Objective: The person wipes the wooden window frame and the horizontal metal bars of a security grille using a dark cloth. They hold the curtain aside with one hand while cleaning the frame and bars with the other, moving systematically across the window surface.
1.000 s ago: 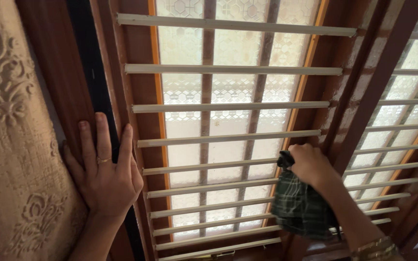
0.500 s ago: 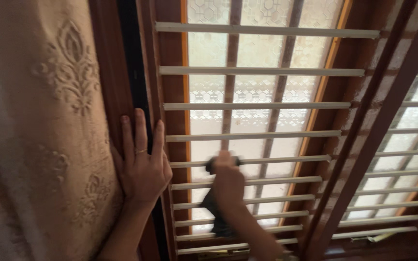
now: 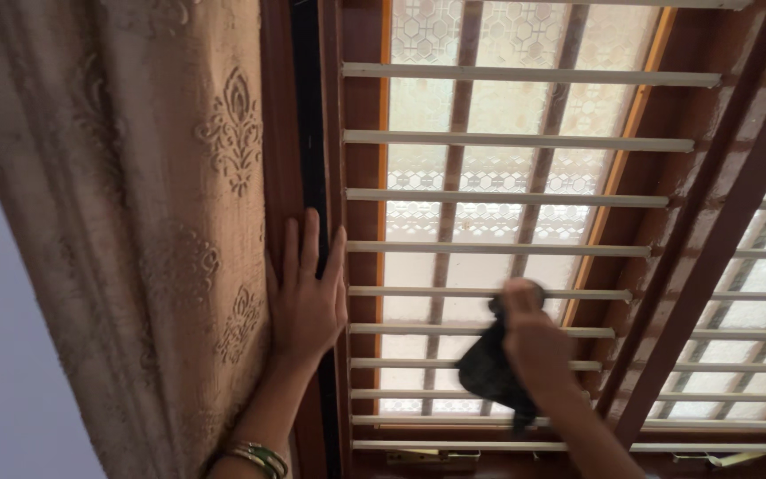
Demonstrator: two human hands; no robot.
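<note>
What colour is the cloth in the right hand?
The cloth is dark, nearly black, seen in the head view, held by the right hand.

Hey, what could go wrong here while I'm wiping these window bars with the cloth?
The dark cloth hangs loose below the right hand, so it might snag on a white bar. That hand is pressed in among closely spaced bars, so knuckles could get knocked. The left hand lies flat on the wooden frame beside the curtain; if it slips, it may drag the curtain.
</note>
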